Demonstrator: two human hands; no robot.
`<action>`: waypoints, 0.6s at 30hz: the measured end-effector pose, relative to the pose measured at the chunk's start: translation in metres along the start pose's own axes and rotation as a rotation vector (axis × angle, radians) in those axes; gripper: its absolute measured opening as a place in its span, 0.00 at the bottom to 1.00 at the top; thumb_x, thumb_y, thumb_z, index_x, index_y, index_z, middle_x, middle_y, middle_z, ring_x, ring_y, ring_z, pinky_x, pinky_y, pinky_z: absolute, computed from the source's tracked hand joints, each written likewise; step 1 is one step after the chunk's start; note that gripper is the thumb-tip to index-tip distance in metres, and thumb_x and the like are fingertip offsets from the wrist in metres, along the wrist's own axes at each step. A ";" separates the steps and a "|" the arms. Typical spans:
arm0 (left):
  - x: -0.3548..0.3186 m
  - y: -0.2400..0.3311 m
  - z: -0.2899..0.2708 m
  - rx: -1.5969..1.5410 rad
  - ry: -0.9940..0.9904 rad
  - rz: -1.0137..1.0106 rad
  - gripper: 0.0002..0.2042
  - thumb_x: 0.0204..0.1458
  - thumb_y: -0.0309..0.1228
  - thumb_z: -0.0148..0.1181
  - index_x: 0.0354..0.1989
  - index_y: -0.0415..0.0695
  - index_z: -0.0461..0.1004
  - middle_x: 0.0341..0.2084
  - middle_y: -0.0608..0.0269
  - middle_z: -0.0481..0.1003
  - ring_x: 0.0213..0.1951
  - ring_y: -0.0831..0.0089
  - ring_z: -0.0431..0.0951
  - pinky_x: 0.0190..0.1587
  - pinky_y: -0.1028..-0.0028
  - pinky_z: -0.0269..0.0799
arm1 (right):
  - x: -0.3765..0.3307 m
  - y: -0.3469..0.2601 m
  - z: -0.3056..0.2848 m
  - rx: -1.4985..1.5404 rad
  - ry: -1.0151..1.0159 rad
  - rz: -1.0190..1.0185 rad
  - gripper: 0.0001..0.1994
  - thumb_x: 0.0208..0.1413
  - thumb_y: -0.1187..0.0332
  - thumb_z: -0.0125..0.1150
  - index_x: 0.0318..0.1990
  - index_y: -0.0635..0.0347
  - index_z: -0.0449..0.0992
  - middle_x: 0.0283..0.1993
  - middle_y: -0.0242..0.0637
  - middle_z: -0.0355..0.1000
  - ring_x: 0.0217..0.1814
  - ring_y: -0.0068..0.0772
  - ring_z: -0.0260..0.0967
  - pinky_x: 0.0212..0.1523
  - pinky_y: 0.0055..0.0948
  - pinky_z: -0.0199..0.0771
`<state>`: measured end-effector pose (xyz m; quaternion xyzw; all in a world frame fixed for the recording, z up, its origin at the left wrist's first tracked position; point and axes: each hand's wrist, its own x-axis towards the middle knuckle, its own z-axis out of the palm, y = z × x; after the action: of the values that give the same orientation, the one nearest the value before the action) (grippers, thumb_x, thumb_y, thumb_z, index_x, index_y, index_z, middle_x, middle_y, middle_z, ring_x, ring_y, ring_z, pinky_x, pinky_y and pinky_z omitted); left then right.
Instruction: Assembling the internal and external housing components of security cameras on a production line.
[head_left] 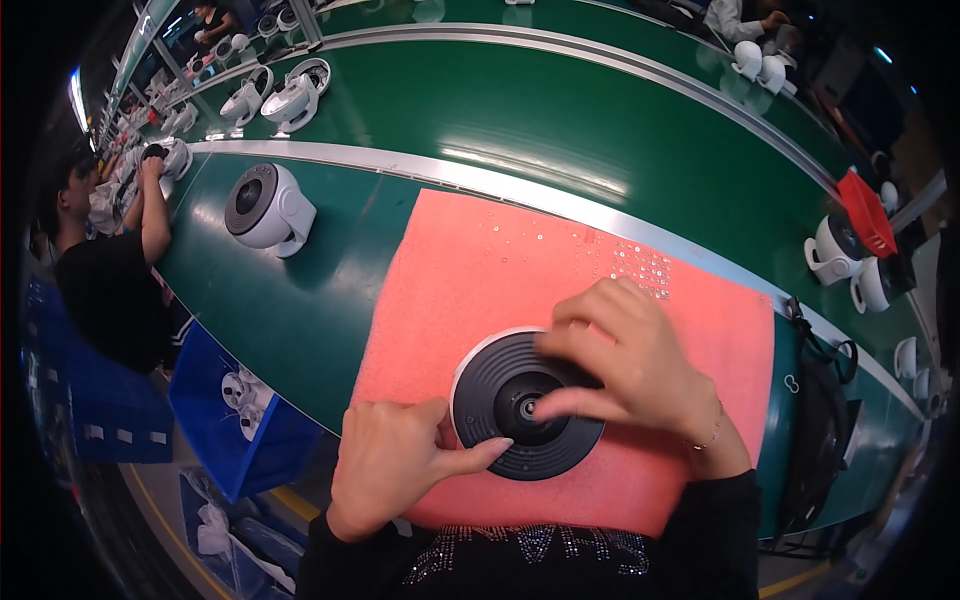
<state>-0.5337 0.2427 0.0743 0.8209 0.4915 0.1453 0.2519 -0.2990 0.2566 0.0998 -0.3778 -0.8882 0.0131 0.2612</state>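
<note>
Pressing on the black grille (pixel 520 405), the right hand (pixel 630 365) spreads narrow fingers over its hub while the left hand (pixel 395 460), loosely curled, steadies its rim on the pink mat (pixel 470 270). A slip could skid the grille toward the loose screws (pixel 640 265). Outward, a blue bin (pixel 215 420) sits lower left, a red tray (pixel 865 212) far right; no labels are readable.

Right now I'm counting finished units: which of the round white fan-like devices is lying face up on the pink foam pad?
The white-rimmed device with the black ribbed round front, between the left hand and right hand. The others stand on bases on the green belt.
</note>
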 end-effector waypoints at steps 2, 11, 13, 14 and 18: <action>0.000 -0.003 -0.002 0.019 0.007 0.011 0.25 0.36 0.55 0.64 0.12 0.42 0.72 0.05 0.62 0.68 0.10 0.65 0.70 0.15 0.71 0.64 | 0.002 -0.009 -0.002 0.151 -0.135 -0.041 0.21 0.41 0.50 0.63 0.36 0.57 0.73 0.39 0.33 0.66 0.40 0.37 0.61 0.41 0.33 0.61; 0.002 -0.013 -0.004 0.018 0.067 0.037 0.23 0.36 0.54 0.64 0.14 0.43 0.74 0.05 0.61 0.67 0.09 0.64 0.69 0.14 0.71 0.63 | 0.008 -0.035 0.002 0.403 -0.255 0.001 0.29 0.44 0.60 0.64 0.55 0.56 0.65 0.57 0.37 0.62 0.52 0.46 0.55 0.54 0.40 0.57; 0.005 -0.021 -0.008 0.167 -0.103 -0.042 0.21 0.38 0.52 0.63 0.19 0.43 0.76 0.08 0.57 0.69 0.12 0.62 0.72 0.17 0.70 0.65 | 0.014 -0.022 0.011 0.247 -0.150 0.090 0.28 0.47 0.55 0.61 0.53 0.61 0.65 0.55 0.42 0.63 0.50 0.45 0.57 0.50 0.38 0.61; 0.008 -0.029 -0.005 0.163 -0.104 -0.042 0.21 0.38 0.52 0.63 0.19 0.43 0.76 0.08 0.57 0.69 0.12 0.62 0.72 0.17 0.70 0.65 | 0.015 -0.016 0.018 0.242 -0.070 0.263 0.25 0.51 0.54 0.57 0.49 0.64 0.66 0.49 0.46 0.67 0.45 0.46 0.64 0.46 0.38 0.65; 0.007 -0.045 0.020 -0.648 -0.276 -0.147 0.21 0.42 0.41 0.64 0.39 0.36 0.73 0.26 0.53 0.75 0.31 0.68 0.77 0.35 0.71 0.70 | 0.015 -0.007 0.020 0.765 -0.313 0.658 0.24 0.53 0.51 0.54 0.45 0.66 0.66 0.37 0.50 0.72 0.42 0.48 0.71 0.46 0.37 0.68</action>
<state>-0.5530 0.2611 0.0325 0.6728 0.4391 0.1628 0.5727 -0.3217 0.2647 0.0912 -0.5077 -0.6829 0.4737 0.2266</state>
